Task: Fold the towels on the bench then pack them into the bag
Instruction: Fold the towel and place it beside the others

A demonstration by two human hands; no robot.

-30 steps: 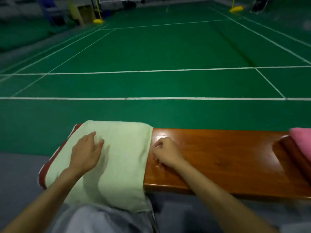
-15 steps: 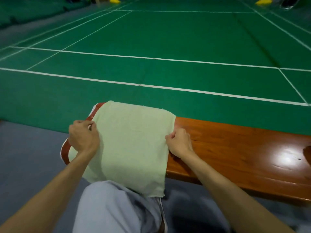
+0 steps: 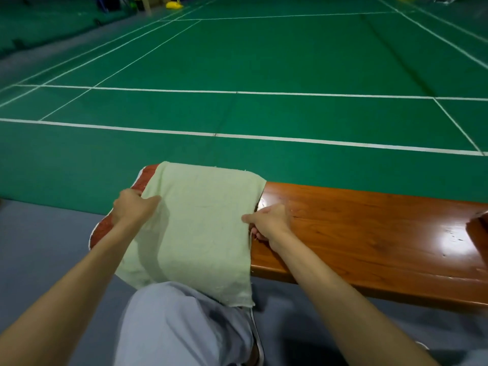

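Note:
A pale green towel (image 3: 200, 223) lies over the left end of the wooden bench (image 3: 369, 233), its near edge hanging down onto my knee. My left hand (image 3: 132, 207) grips the towel's left edge, thumb on top. At the right edge my right hand (image 3: 269, 223) pinches the cloth, thumb on top and fingers tucked under it. No bag is in view.
The bench's red-brown left end (image 3: 105, 228) shows beside the towel. A dark wooden part (image 3: 479, 228) sits at the bench's far right. My grey trouser leg (image 3: 184, 326) is below the towel. Green court floor (image 3: 264, 62) with white lines stretches ahead.
A second ago my left hand lay flat on the towel and my right rested beside it. Both moved to the side edges and took hold. The view shifted left, losing the pink cloth.

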